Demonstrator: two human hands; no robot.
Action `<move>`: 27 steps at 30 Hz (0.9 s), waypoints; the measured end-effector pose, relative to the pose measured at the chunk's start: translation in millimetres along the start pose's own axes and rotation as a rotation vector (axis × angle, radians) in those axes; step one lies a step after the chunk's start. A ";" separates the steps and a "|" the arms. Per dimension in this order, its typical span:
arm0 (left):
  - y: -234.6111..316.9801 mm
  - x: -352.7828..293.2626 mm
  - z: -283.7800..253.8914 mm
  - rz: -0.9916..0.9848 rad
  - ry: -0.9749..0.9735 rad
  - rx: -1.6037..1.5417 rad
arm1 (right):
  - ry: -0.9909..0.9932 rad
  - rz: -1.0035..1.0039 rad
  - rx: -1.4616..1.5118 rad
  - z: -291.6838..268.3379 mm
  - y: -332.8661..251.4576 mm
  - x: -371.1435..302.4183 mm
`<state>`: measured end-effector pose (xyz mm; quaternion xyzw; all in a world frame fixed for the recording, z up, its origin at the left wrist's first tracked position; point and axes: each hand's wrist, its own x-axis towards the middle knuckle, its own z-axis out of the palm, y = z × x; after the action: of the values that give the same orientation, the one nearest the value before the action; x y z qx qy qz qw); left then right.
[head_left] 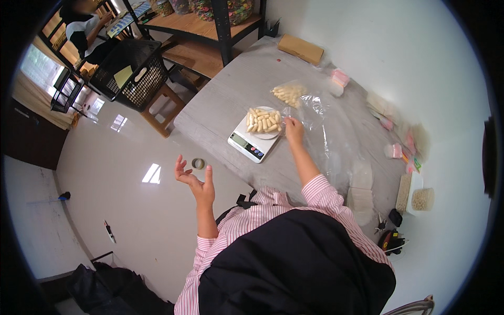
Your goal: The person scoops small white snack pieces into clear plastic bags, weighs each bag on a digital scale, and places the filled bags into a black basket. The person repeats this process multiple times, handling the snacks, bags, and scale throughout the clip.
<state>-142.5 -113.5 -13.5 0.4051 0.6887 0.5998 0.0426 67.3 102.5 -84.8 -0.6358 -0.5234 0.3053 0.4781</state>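
Plastic bag [263, 121] left of right hand [294, 127]

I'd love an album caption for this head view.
Right hand at a clear bag of cream pieces on a white scale; left hand open.

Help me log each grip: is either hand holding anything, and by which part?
The right hand appears to pinch the clear bag on the white scale by the bag's loose right end; the left hand is open, holding nothing.
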 end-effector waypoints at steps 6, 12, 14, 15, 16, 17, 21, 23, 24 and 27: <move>-15.1 2.0 -21.3 -0.033 0.140 0.070 | 0.033 0.054 0.035 -13.8 -7.3 -6.0; -18.5 3.8 -24.2 -0.065 0.166 0.038 | 0.032 0.032 -0.102 -17.4 0.5 -0.6; -17.6 4.4 -20.9 -0.083 0.163 0.022 | 0.028 0.044 -0.063 -17.7 8.1 1.9; -16.9 4.7 -18.9 -0.085 0.158 0.020 | 0.023 0.032 -0.054 -18.7 11.6 3.1; -16.1 5.0 -16.8 -0.086 0.151 0.019 | 0.014 0.030 -0.047 -19.6 14.3 4.0; -15.2 5.2 -14.9 -0.088 0.145 0.017 | 0.025 0.029 -0.035 -19.4 15.8 4.6; -11.5 6.2 -9.8 -0.083 0.127 0.023 | 0.070 0.027 -0.033 -19.9 11.9 3.3; -10.3 6.4 -9.3 -0.075 0.122 0.038 | 0.047 0.054 -0.028 -22.1 6.6 1.4; -10.1 6.6 -9.4 -0.073 0.120 0.031 | 0.024 0.054 -0.029 -24.0 4.3 0.4; -10.6 6.8 -11.1 -0.068 0.116 0.039 | -0.010 0.070 -0.042 -25.0 0.5 -1.8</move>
<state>-158.5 -117.7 -16.6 0.3468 0.7149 0.6069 0.0151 89.2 93.5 -76.6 -0.6623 -0.5094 0.3140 0.4509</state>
